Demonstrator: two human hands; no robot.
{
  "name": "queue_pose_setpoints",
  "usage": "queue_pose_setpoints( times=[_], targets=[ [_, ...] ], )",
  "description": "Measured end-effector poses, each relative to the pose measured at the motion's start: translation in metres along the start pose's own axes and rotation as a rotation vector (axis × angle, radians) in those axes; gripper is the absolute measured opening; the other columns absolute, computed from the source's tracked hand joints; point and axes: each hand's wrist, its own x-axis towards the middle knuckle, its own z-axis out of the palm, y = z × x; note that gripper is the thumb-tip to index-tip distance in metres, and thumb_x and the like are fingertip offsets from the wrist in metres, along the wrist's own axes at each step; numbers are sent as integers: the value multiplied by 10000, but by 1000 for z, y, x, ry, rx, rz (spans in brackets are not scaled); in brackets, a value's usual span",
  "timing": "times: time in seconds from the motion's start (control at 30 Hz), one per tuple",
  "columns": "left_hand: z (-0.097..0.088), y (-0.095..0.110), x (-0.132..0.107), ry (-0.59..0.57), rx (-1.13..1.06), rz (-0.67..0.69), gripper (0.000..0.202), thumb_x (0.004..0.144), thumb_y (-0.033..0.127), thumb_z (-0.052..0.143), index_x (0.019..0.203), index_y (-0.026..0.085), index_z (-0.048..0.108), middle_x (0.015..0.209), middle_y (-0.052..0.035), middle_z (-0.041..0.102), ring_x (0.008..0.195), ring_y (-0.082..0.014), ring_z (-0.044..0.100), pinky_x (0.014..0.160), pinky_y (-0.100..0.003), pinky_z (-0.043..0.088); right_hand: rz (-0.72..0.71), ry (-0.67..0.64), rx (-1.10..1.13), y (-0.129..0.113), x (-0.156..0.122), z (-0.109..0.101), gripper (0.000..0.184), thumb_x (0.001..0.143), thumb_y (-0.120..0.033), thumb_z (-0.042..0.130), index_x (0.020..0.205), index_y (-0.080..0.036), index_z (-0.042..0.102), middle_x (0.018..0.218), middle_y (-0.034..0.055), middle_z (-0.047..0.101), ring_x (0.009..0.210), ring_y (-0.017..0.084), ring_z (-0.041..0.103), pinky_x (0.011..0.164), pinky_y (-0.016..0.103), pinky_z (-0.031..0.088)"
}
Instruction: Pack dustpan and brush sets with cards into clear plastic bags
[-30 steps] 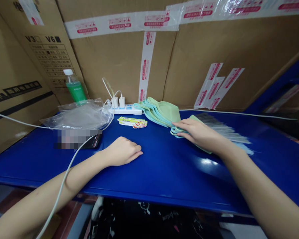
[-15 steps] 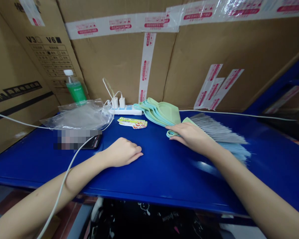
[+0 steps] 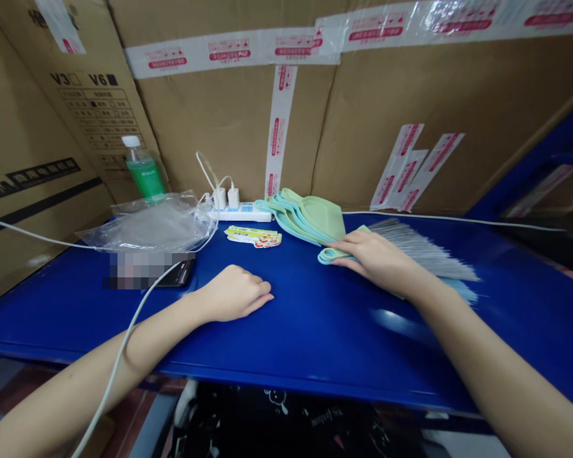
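My right hand [image 3: 377, 257] is closed over the handles of a few small hand brushes. The looped handle ends [image 3: 332, 256], pale green and light blue, stick out to the left of the fingers. On the other side, grey bristles [image 3: 420, 249] fan out on top, and some light blue bristles [image 3: 463, 291] show beneath them. Just behind this hand lies a nested stack of green and blue dustpans [image 3: 322, 217]. My left hand [image 3: 236, 292] rests on the blue table as a loose fist, with nothing visible in it.
A white power strip [image 3: 243, 212] with plugged-in chargers sits at the back, near a colourful wrapper [image 3: 255, 236]. On the left are clear plastic bags [image 3: 157, 222], a green bottle [image 3: 146, 175] and a dark phone [image 3: 181, 273]. A white cable [image 3: 136, 318] crosses my left forearm. Cardboard boxes [image 3: 229, 121] stand behind.
My right hand has shifted a little to the right along the brush handles. Less of the light blue bristles shows below the grey ones. The left hand has stayed put.
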Motion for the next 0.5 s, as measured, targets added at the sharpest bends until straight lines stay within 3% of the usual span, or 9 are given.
queue_pose_setpoints(
  times=[0.23,0.5],
  targets=[
    [0,0,1,-23,22,0,340,975,281,426,662,183,518,585,16,591,534,-148,581,515,-270,321,40,6,5,2,-3,-1,423,936,-408,418,1200,-171,648,1064,142,708,1005,302,634,849,463,488],
    [0,0,1,-23,14,1,328,971,274,443,666,182,519,588,15,597,535,-153,582,516,-274,318,49,37,-18,5,-4,-3,419,933,-403,405,1214,-197,638,1044,132,714,957,295,638,787,429,503]
  ],
)
